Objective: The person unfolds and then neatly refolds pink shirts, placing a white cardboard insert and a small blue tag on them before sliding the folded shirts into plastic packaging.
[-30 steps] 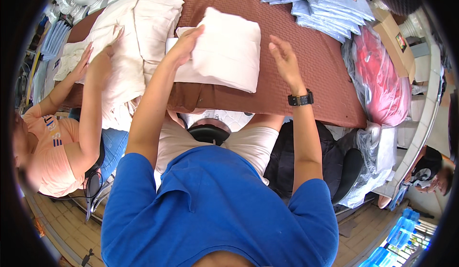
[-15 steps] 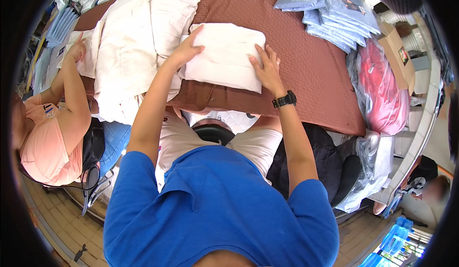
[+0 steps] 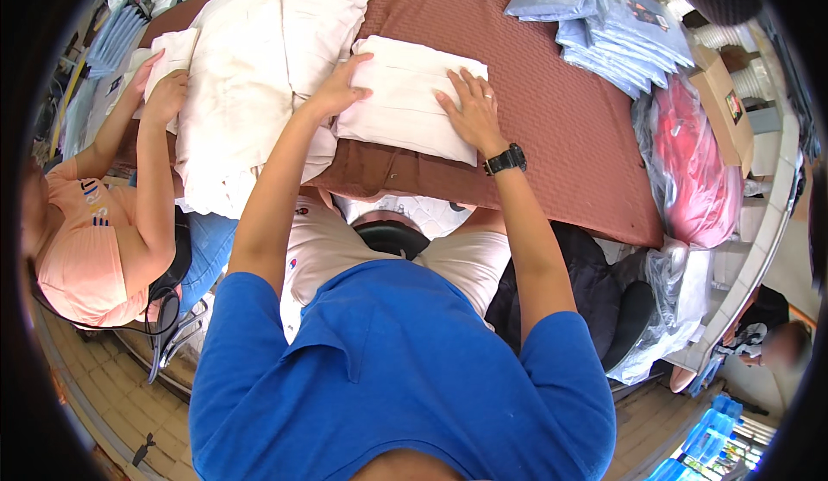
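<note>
Since half a second ago, right hand [image 3: 470, 109] has slid further onto the folded cream cloth [image 3: 412, 100]; left hand [image 3: 338, 91] stays at its left edge. Both palms lie flat, fingers spread and open, pressing, gripping nothing. Cloth sits mid-desk on the brown cover [image 3: 552, 136], just right of the heaped cream pile [image 3: 259, 67]. Long axis runs left to right, tilted down toward the right. Cloth lies directly under both hands, neither nearer. Co-worker's hand [image 3: 168, 93] works another cloth at far left; blue packets [image 3: 617, 37] well apart, upper right
</note>
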Demonstrator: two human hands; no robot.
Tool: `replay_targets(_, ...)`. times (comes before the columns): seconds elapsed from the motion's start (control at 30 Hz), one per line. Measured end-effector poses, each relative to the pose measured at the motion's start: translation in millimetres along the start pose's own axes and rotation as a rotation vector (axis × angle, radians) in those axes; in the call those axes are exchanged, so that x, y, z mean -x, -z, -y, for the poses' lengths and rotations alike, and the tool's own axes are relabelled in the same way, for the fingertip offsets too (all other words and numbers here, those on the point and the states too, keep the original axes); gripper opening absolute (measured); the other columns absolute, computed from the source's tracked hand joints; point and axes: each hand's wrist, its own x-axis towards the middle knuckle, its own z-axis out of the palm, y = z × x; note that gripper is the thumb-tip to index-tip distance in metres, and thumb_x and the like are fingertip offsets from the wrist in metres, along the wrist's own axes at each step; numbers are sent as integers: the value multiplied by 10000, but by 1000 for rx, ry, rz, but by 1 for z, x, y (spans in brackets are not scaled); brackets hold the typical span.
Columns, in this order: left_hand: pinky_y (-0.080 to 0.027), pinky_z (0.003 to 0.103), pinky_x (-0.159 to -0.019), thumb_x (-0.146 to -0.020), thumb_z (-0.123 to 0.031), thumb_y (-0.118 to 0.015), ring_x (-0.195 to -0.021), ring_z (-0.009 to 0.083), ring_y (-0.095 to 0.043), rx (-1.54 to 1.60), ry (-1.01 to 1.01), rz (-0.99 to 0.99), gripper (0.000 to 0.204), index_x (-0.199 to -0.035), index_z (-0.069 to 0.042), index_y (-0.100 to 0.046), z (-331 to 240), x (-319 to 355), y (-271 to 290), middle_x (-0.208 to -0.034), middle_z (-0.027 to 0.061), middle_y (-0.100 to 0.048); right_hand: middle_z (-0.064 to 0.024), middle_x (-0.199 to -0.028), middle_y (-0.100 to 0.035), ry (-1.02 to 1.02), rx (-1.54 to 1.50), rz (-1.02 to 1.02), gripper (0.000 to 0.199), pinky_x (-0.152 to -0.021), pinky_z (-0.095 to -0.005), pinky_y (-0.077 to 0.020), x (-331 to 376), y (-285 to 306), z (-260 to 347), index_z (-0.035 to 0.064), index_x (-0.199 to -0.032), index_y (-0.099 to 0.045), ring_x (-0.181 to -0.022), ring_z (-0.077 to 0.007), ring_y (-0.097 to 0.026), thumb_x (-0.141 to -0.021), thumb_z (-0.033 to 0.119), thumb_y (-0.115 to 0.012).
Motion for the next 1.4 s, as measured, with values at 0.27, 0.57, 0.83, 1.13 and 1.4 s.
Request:
replay_targets(0.27, -480, 403, -961, -783, 3, -741, -1161, 349, -562, -62, 75, 57, 598, -1342, -108, -559, -7, 21, 4, -1211, 221, -547, -110, -1595, -334, 111, 3, -30, 627, -1194, -579, -170, -14, 0, -2, 221, -1491, -457, -1475, -388, -241, -983, 589, -447)
replay_targets(0.57, -482, 470, -956, -941, -175, -612, -1112, 442, -603, -424, 212, 54, 483, -1397, -173, -450, -20, 4, 0, -1199, 318, -564, -109, -1583, -360, 92, 6, 8, 638, -1197, -564, -168, -13, -12, 1, 236, -1486, -469, -1479, -370, -244, -972, 614, -448)
replay_targets(0.83, -462, 505, -961, -988, -251, -524, -1146, 425, -578, -498, 160, -185, 307, -1283, -173, -489, -12, -54, -18, -1152, 298, -604, -101, -1578, -373, 49, -126, 49, 524, -1200, -552, -166, -18, -10, -8, 208, -1491, -461, -1483, -358, -245, -1022, 431, -391)
replay_targets(1.13, -468, 442, -989, -857, -42, -672, -1162, 369, -568, -396, -61, -413, 323, -1176, -82, -635, 8, -68, -23, -1297, 165, -504, -90, -1607, -321, -67, -78, 20, 571, -1213, -565, -116, -19, -6, -18, 199, -1504, -438, -1498, -369, -201, -1017, 487, -363)
replay_targets(1.4, -466, 457, -980, -862, -63, -680, -1204, 412, -538, -572, -5, -409, 471, -1296, -8, -507, -18, -26, -9, -1289, 259, -521, -136, -1615, -285, -18, 22, -40, 686, -1203, -596, -105, -17, 3, -16, 218, -1503, -443, -1496, -400, -176, -968, 646, -403)
